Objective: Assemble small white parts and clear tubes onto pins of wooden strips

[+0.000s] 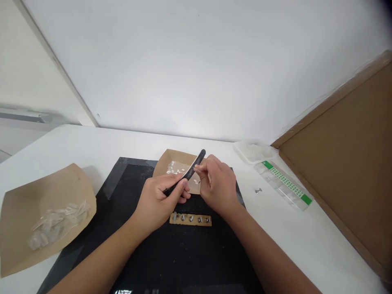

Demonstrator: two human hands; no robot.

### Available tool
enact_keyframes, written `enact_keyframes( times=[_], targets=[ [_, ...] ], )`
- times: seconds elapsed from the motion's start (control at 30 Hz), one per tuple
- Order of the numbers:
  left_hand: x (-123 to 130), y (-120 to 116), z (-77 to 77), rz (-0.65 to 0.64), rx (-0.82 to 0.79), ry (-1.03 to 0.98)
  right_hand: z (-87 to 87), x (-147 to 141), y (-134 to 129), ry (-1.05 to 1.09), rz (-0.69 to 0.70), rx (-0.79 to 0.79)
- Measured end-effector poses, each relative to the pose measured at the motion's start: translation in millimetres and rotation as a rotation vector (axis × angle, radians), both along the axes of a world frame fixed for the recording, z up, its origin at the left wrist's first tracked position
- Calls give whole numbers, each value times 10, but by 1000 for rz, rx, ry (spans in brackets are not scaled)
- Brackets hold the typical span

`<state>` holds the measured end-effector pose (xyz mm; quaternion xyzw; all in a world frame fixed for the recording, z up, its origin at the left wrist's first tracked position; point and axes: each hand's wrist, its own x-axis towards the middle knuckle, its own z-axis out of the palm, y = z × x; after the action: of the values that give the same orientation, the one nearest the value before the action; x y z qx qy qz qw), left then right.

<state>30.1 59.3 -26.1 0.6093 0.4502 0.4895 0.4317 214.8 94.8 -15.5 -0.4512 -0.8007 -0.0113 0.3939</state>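
My left hand [159, 200] is wrapped round the lower part of a black nail file [196, 163] with a pale edge, which slants up to the right. My right hand [219, 183] is closed in a pinch against the file's upper half; whatever small piece its fingertips grip is mostly hidden. Behind both hands stands a brown paper tray [163, 163] with small white, oval-looking pieces in it. Just below them, a tan strip [186, 223] bearing several small metal pieces lies on a black mat [171, 257]. At the strip's left end is a clear, upright piece.
At the left, a larger paper tray [18, 204] holds clear plastic pieces. To the right lie a small metal part [258, 190], a clear compartment case with a green label [288, 183] and a translucent box [252, 151]. A cardboard panel [346, 163] borders the right side.
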Motion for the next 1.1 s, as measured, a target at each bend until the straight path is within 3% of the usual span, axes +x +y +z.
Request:
enact_keyframes(
  times=[0.1, 0.27, 0.37, 0.5, 0.6, 0.73, 0.87, 1.0, 1.1],
  targets=[
    [15, -20, 11, 1, 7, -9, 19, 17, -5, 39, 78, -49],
    [34, -26, 7, -6, 8, -18, 40, 49, 25, 77, 17, -68],
    [27, -18, 4, 8, 33, 9, 40, 50, 29, 33, 103, -93],
    [-1, -5, 26, 33, 115, 112, 37, 43, 29, 59, 34, -91],
    [-14, 3, 46, 54, 170, 167, 33, 36, 30, 44, 91, -96],
    [-13, 6, 61, 44, 171, 168, 30, 29, 28, 58, 40, -58],
    [-7, 12, 56, 53, 178, 167, 28, 33, 13, 27, 127, -77],
    [-10, 21, 36, 62, 164, 163, 20, 40, 13, 46, 62, -71],
    [-10, 18, 35, 57, 174, 169, 18, 53, 28, 14, 97, -73]
  ],
)
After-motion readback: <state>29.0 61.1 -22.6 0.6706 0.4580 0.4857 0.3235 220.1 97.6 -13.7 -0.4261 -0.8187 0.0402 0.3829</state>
